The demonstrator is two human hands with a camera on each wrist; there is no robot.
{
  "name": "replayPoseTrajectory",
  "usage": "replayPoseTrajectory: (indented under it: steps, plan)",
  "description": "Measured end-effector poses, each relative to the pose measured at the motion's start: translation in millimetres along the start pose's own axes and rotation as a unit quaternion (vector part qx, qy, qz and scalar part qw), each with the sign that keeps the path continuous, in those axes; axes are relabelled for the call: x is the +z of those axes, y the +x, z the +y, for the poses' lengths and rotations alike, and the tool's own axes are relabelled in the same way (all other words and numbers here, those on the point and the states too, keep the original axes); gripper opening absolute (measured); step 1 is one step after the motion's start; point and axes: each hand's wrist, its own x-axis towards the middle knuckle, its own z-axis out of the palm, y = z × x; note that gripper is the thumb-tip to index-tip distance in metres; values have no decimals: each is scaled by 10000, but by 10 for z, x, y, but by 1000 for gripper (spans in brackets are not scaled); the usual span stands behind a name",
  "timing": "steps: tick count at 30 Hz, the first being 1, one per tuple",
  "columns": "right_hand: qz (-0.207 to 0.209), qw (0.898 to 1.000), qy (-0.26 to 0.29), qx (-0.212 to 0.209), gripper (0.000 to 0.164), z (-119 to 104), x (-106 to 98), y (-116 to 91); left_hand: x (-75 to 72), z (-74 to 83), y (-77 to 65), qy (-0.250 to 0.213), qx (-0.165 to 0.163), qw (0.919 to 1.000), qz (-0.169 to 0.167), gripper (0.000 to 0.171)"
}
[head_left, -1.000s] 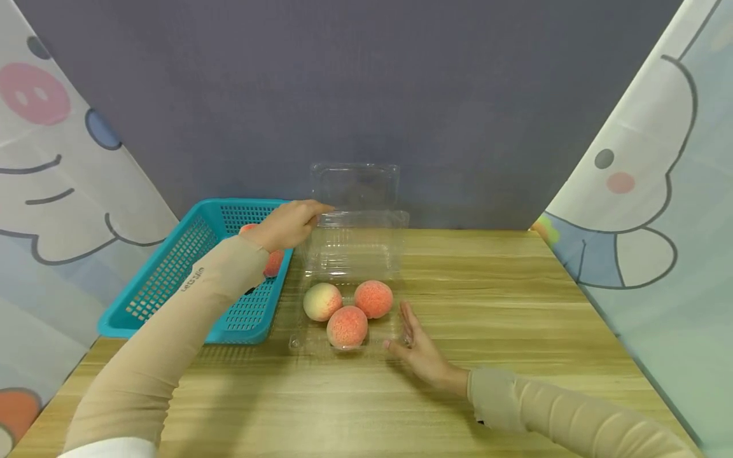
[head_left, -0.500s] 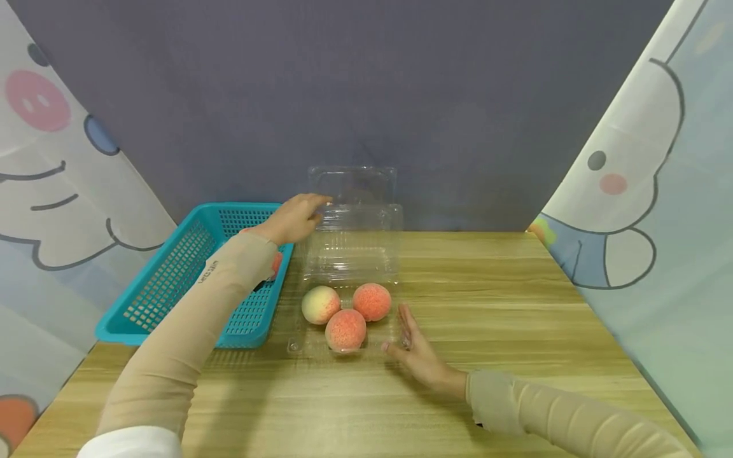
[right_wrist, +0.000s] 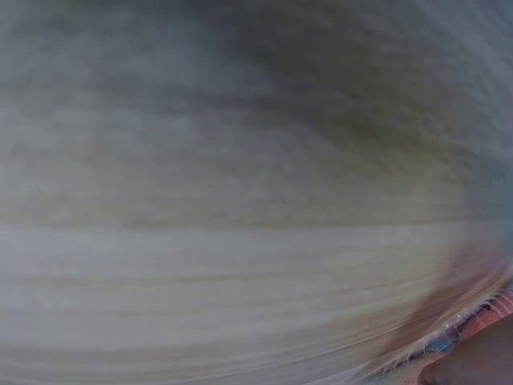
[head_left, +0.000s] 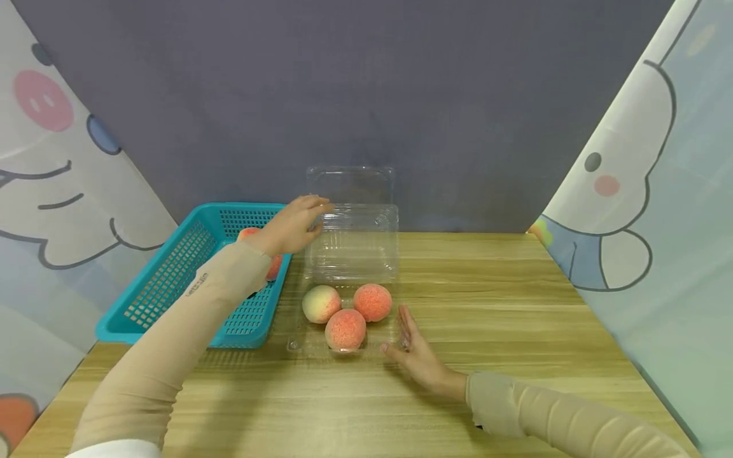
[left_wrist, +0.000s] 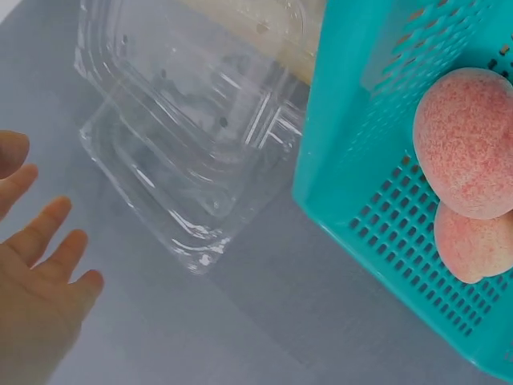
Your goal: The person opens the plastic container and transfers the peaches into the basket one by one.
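A clear plastic clamshell box stands open on the table with three peaches in its base. Its raised lid leans back. My left hand hovers by the lid's upper left edge, fingers loosely extended. In the left wrist view, the hand is apart from the clear lid and holds nothing. My right hand lies at the base's front right corner, thumb toward the front and straight fingers along the side. The right wrist view is blurred and shows little of that hand.
A teal plastic basket stands left of the box, under my left forearm. Peaches lie in it. A dark grey wall rises behind the wooden table, with printed cartoon sheets at both sides.
The lid has shifted slightly back and left. My left hand's fingers have spread a little near its edge. My right hand and the peaches in the box have stayed about the same.
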Motion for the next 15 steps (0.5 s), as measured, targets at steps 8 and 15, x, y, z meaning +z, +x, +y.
replayPoseTrajectory:
  steps: [8,15]
  plan:
    - [-2,10000,-51,54,91,12,-29,2,22,154,-253,-13,314,9995,-66,42]
    - [32,10000,-11,46,91,9,-22,6,150,273,-494,264,975,9949,71,39]
